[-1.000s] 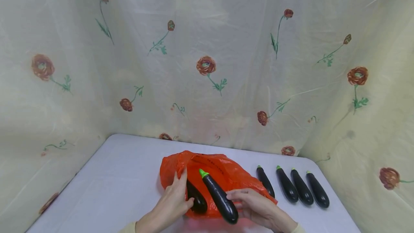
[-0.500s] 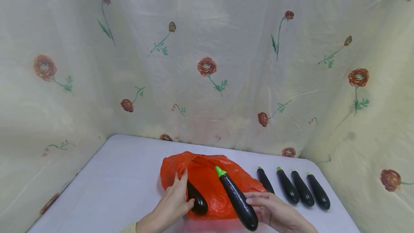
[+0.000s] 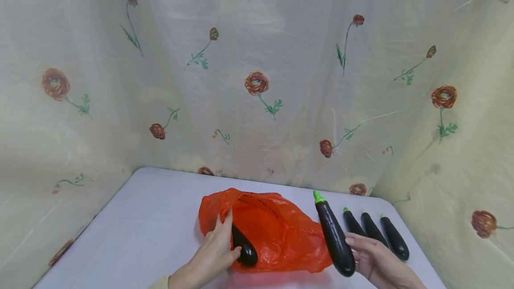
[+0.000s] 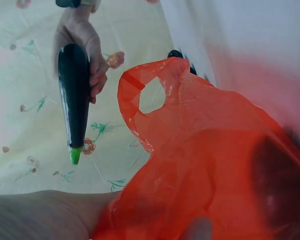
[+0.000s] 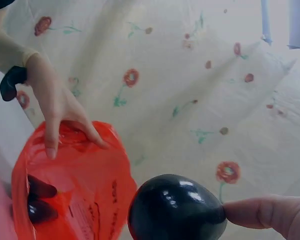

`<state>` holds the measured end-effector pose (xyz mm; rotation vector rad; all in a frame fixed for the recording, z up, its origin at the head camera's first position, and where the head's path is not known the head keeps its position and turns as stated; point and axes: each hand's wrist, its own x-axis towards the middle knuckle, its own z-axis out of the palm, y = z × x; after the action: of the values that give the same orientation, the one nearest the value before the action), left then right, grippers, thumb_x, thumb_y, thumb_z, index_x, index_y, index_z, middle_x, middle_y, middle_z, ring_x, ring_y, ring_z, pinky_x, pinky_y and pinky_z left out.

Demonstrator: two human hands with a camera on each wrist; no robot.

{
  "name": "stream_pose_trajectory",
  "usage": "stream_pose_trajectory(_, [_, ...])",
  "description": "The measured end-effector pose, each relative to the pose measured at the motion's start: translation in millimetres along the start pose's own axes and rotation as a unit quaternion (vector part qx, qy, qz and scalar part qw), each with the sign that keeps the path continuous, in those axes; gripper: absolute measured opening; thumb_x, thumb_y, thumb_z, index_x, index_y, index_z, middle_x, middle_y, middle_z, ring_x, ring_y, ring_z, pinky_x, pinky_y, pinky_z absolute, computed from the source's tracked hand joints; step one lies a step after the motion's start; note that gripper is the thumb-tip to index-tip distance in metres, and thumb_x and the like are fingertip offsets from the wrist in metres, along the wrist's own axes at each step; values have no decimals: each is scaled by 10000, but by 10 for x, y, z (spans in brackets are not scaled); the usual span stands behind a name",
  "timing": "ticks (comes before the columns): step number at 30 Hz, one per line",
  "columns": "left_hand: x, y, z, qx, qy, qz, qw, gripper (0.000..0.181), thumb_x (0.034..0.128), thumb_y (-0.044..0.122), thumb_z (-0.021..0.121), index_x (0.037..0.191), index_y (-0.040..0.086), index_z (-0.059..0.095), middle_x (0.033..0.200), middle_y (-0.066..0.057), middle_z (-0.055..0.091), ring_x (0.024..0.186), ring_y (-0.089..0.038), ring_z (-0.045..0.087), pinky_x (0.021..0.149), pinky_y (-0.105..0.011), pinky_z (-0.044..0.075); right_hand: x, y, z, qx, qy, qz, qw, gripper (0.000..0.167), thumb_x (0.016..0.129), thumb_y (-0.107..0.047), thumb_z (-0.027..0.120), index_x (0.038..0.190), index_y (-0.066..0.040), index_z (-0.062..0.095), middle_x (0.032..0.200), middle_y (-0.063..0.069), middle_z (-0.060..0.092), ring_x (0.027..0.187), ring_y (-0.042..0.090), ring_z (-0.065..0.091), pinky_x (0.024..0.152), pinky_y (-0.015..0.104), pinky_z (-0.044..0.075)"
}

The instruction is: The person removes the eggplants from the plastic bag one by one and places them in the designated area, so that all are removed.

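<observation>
My right hand holds a dark purple eggplant by its thick lower part, with the bright green stem end pointing up and away. It is raised to the right of a red plastic bag. The rim of that bag is in my left hand, gripped at the left side so the mouth stays spread. Beside the left thumb a dark eggplant lies inside the bag. From the right wrist view, two dark eggplant ends show within the bag.
Several eggplants lie in a row on the right side of the white table, partly covered by the right hand and its eggplant. A flower-printed curtain encloses the table at the back and sides.
My right hand has carried its eggplant rightward, from over the bag's mouth to beyond the bag's right edge. The left hand keeps its place on the rim.
</observation>
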<state>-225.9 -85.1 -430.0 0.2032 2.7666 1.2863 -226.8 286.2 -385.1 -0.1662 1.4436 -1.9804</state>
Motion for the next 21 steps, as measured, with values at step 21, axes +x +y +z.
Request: stream_pose_trajectory(21, [-24, 19, -18, 63, 26, -1, 10000, 931, 818, 85, 728, 1533, 11, 137, 1529, -385, 118, 489, -170, 517, 448, -244, 482, -192, 64, -528, -217, 1316, 161, 9909, 559, 1017, -284, 435, 1422, 29, 209, 1083, 14, 664, 1019, 173, 632, 952, 336, 517])
